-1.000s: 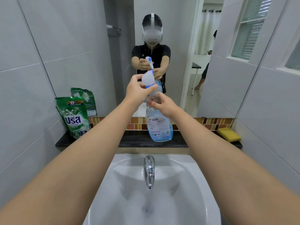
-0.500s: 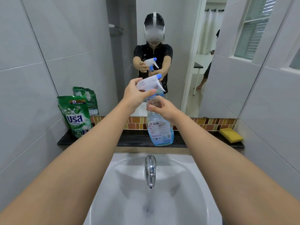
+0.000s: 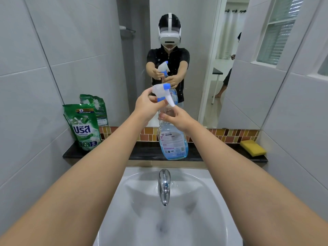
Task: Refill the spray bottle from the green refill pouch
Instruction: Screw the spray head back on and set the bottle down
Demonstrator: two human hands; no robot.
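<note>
A clear spray bottle (image 3: 172, 142) with a little blue liquid in its base hangs in the air above the dark ledge. My right hand (image 3: 177, 118) is wrapped around its neck. My left hand (image 3: 146, 105) pinches the white and blue trigger head (image 3: 162, 91) at its collar, and the nozzle points right. Whether the head is still screwed on cannot be told. The green refill pouch (image 3: 85, 126) stands upright at the ledge's left end, against the wall, well left of both hands.
A yellow sponge (image 3: 253, 147) lies at the right end of the black ledge (image 3: 145, 153). Below are a chrome tap (image 3: 164, 185) and a white basin (image 3: 209, 201). A mirror (image 3: 198, 50) behind the ledge reflects me, the bottle and the pouch. Tiled walls close in both sides.
My left hand has turned the trigger head on the bottle neck, so the nozzle swung from facing the mirror round to the right. My right hand kept hold of the bottle.
</note>
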